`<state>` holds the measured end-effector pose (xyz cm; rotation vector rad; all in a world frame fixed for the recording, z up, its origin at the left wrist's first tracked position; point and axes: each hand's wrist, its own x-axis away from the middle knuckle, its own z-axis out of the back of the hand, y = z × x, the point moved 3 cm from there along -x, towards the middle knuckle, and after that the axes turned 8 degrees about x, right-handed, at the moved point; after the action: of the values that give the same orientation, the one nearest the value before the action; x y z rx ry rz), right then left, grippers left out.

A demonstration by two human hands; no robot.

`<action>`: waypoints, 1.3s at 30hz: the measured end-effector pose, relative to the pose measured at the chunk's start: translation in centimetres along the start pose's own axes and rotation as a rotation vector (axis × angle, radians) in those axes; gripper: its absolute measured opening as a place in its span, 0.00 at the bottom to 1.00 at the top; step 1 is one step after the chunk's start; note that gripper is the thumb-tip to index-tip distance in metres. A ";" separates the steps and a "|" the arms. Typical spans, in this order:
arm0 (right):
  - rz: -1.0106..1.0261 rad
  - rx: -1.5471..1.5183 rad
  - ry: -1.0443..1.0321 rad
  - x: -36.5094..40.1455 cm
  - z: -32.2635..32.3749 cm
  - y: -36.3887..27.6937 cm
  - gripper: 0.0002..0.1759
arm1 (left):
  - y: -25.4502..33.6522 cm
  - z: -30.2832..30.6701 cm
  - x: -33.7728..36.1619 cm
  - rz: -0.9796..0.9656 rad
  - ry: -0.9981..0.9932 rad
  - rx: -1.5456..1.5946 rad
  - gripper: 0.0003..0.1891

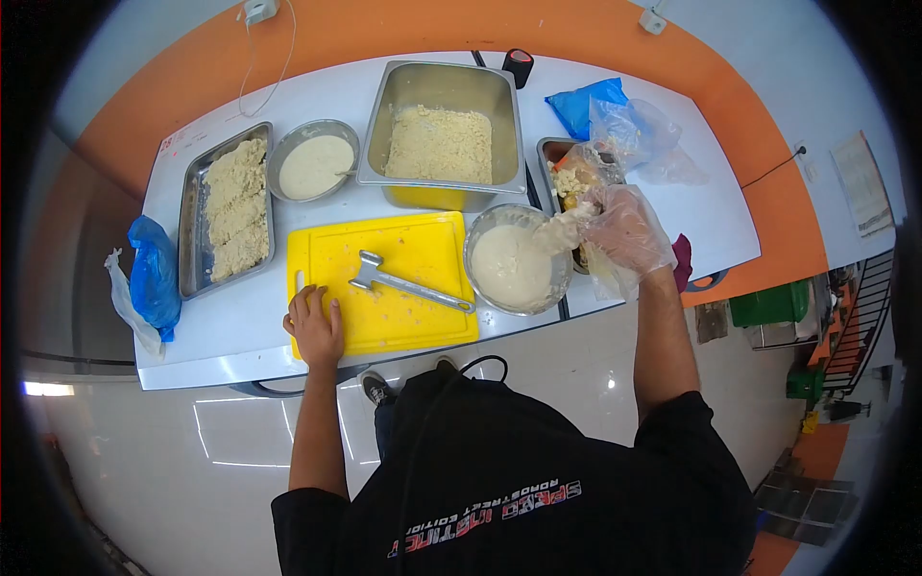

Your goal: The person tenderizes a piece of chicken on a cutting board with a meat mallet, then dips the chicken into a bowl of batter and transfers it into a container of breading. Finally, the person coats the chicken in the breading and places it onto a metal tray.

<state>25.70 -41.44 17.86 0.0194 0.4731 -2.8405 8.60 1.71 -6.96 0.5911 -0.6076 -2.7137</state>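
My left hand (315, 326) lies on the lower left corner of a yellow cutting board (403, 245), its fingers spread and holding nothing. A metal meat mallet (423, 292) rests on the board, among small pinkish scraps. In a clear plastic glove, my right hand (626, 230) grips a batter-coated piece (562, 230) at the right rim of a bowl of pale batter (514, 266). What is under the batter cannot be made out. Just behind this hand is a metal tray (550, 154) with pale chunks, partly covered by clear plastic.
A deep steel pan (442, 79) of crumbly flour stands at the back. Left of it are a second bowl of white liquid (317, 165) and a tray of breaded pieces (238, 206). Blue bags (154, 278) lie at the left edge; a blue packet (584, 108) lies at the back right.
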 end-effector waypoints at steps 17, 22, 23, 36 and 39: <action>0.221 0.348 -0.376 -0.5 0.8 -0.7 0.19 | -0.2 -0.4 0.0 -0.011 -0.006 -0.011 0.18; 0.143 0.257 -0.328 -0.7 0.7 -0.2 0.19 | -0.3 -0.4 0.0 -0.013 -0.004 -0.012 0.19; 0.141 0.256 -0.327 -0.7 1.1 -0.5 0.19 | -0.3 -0.4 0.0 -0.015 -0.006 -0.012 0.19; 0.196 0.435 -0.387 -1.6 0.4 -0.7 0.19 | -0.2 -0.4 0.0 -0.002 -0.019 -0.006 0.19; 0.199 0.424 -0.355 -1.5 -0.1 -0.2 0.19 | -0.3 -0.4 0.0 -0.007 -0.017 -0.009 0.19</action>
<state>27.09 -40.84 17.97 -0.3315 -0.1963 -2.6116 8.72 1.82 -7.47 0.5698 -0.5981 -2.7295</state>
